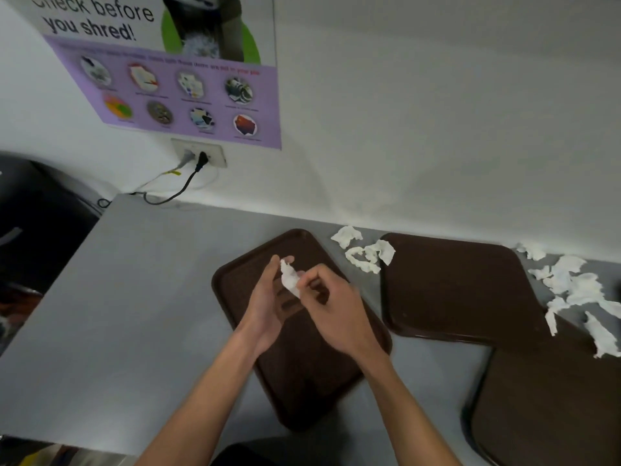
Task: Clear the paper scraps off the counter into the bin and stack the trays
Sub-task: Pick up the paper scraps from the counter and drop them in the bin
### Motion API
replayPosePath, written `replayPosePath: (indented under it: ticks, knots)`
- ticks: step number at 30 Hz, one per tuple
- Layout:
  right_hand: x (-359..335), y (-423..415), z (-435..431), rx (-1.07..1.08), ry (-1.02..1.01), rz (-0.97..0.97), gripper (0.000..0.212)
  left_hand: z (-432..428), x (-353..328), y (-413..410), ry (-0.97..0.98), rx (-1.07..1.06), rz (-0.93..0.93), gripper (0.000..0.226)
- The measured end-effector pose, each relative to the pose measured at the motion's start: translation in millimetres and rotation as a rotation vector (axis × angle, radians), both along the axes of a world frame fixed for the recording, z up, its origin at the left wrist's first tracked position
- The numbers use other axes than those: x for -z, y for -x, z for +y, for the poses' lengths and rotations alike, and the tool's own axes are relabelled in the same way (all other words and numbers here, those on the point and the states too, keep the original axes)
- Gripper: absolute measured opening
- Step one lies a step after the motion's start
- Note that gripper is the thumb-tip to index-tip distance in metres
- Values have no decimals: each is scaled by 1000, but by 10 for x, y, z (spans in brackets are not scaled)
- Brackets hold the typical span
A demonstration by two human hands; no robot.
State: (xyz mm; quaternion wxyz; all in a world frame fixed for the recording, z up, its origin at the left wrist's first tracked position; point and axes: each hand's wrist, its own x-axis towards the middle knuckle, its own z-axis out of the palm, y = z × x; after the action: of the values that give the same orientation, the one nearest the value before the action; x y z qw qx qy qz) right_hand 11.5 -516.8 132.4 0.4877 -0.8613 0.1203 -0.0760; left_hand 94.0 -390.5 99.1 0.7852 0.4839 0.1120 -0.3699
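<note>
Paper scrap (289, 277), white and crumpled, sits between both hands above the left tray (302, 381), near the middle. The right hand (336, 311) pinches it. The left hand (263, 307) touches it, but blur hides whether its fingers grip. More scraps (364, 252) lie on the counter (117, 297) at 1 o'clock, between the left tray and the middle tray (453, 290). A bigger pile (571, 290) at 3 o'clock spills onto a third tray (554, 398), cut off by the edge. A dark thing (33, 230) at 9 o'clock is too cut off to name.
</note>
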Motion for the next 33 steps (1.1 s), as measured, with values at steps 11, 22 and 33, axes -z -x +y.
replayPosePath:
  ticks: [11, 22, 33]
  knots:
    - [442, -541, -382, 31, 44, 78, 22, -184, 88, -105, -196, 59, -242, 35]
    - [1597, -664, -1271, -32, 867, 510, 57, 72, 180, -86, -500, 145, -287, 32]
    - [956, 352, -1354, 473, 218, 147, 20, -289, 2, 459, -522, 466, -569, 46]
